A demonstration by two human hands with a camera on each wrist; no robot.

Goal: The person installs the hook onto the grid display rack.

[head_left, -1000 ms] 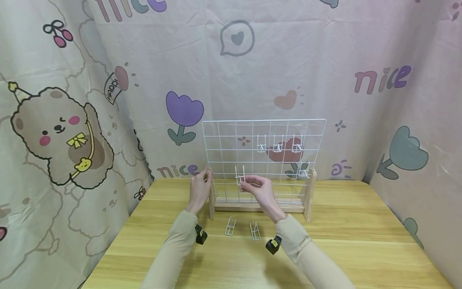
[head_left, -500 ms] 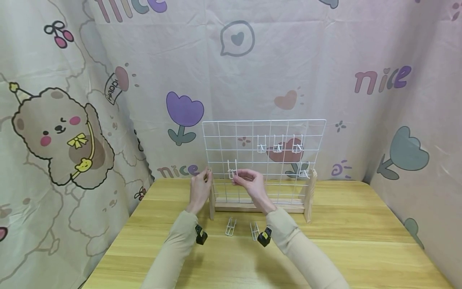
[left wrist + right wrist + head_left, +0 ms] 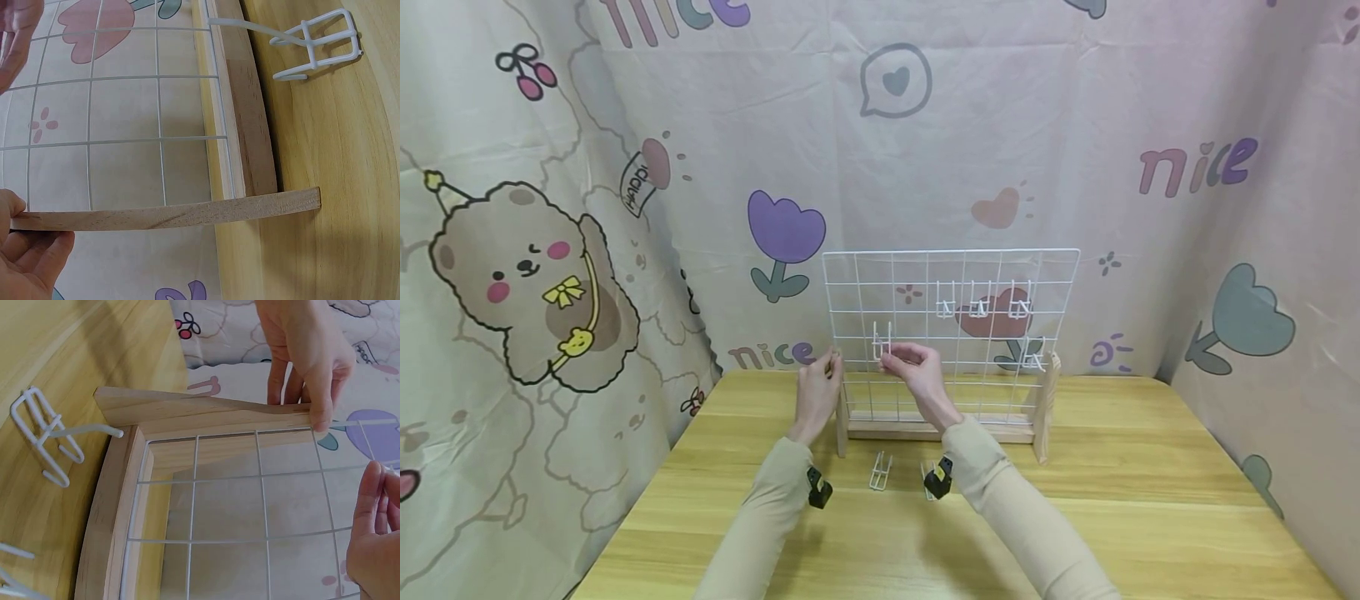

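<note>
My left hand (image 3: pixel 817 396) grips the top of the left wooden post (image 3: pixel 841 429) of a stand that carries a white wire grid (image 3: pixel 945 337). In the left wrist view the thumb and fingers (image 3: pixel 53 259) lie on opposite faces of the post. My right hand (image 3: pixel 921 377) pinches a white wire hook (image 3: pixel 881 337), prongs upward, in front of the grid's left part. Whether that hook touches the grid I cannot tell. The right wrist view shows the fingertips (image 3: pixel 374 475) close to the wires, with the hook mostly hidden.
Several white hooks, such as an upper one (image 3: pixel 945 308) and a lower right one (image 3: pixel 1033 358), hang on the grid. Two more lie on the table before the stand: a left hook (image 3: pixel 880 472) and a right hook (image 3: pixel 928 493), partly covered by the wrist camera. A printed curtain (image 3: pixel 895 167) stands behind.
My right hand has moved left and upward with the hook, mostly left at first, then slightly up. The left hand stays on the post.
</note>
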